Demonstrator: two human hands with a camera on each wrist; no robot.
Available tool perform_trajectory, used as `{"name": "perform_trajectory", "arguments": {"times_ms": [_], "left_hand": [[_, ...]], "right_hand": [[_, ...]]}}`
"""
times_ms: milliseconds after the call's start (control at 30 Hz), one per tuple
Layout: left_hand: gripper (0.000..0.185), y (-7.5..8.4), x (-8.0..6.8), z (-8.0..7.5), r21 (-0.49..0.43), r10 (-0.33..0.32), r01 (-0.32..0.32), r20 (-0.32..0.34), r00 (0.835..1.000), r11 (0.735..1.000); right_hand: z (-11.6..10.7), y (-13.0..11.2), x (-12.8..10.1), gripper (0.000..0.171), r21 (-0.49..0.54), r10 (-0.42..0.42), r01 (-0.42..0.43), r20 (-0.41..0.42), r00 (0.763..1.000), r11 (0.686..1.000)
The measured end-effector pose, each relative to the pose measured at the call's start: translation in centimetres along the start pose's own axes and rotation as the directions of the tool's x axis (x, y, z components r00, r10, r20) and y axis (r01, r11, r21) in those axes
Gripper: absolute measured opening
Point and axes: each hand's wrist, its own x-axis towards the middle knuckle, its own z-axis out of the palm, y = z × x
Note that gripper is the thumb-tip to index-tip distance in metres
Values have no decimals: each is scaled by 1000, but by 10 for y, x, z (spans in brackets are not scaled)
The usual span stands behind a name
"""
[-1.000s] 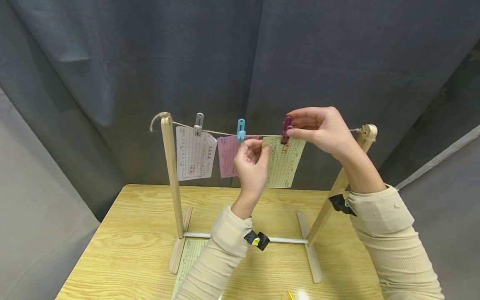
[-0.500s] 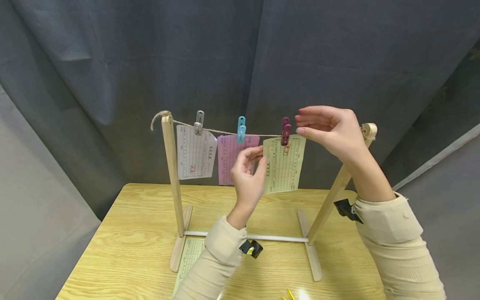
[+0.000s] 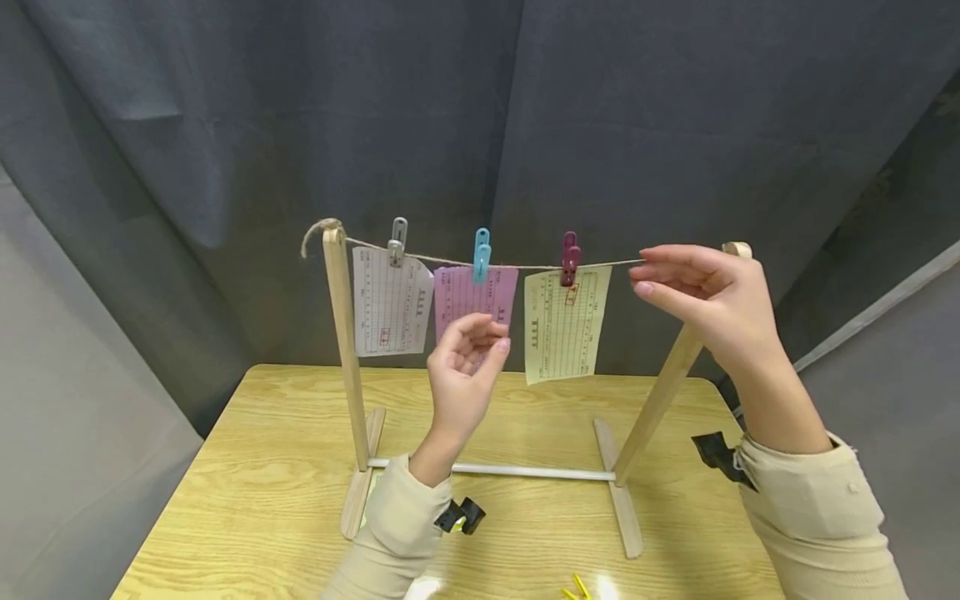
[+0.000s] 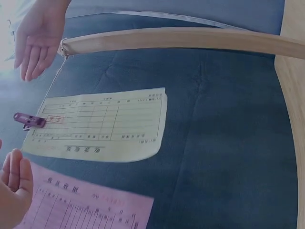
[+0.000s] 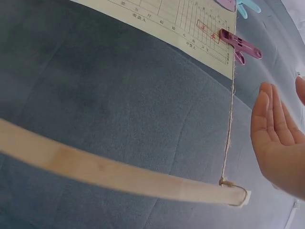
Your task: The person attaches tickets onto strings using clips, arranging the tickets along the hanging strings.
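A yellow receipt slip [image 3: 567, 333] hangs from the twine [image 3: 525, 267] under a purple clothespin [image 3: 570, 258]. To its left a pink slip [image 3: 457, 292] hangs from a blue clothespin [image 3: 482, 257], and a white slip [image 3: 392, 308] from a grey clothespin [image 3: 397, 242]. My left hand [image 3: 465, 375], fingers loosely bent and holding nothing, overlaps the lower part of the pink slip in the head view. Right of the yellow slip, my right hand [image 3: 705, 304] is by the twine near the right post, its fingers relaxed and nothing in them.
Wooden posts [image 3: 343, 350] on flat feet carry the twine, joined by a white bar [image 3: 525, 472] low over the wooden table [image 3: 247, 467]. A yellow clothespin [image 3: 578, 588] lies at the front edge of view. Another slip lies mostly hidden under my left sleeve. Dark curtain hangs behind.
My right hand let go of the purple clothespin and moved right along the twine. My left hand left the yellow slip's edge and moved down and left. The yellow slip now hangs freely.
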Motion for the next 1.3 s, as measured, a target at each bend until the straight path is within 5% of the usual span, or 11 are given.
{"name": "perform_trajectory", "arguments": {"times_ms": [333,533,800,1100,1300], "left_hand": [[29,4,-13,-30,67,-8,-1,133,991,998],[33,-3,-29,-56,183,-48,6,231,972,983],[36,-6,-41,-84,253,-99,33,255,962,967],[38,0,-52,-110,296,-162,58,338,927,953],[44,17,-52,-122,374,-207,56,377,903,926]], "right_hand": [[-5,12,-30,26,145,2,8,-69,998,989],[-8,27,-48,23,106,22,-12,-93,995,994],[-4,50,-71,20,23,107,-105,-152,983,994],[8,98,-111,21,314,10,9,-57,998,949],[21,128,-145,23,357,37,-23,-34,999,934]]}}
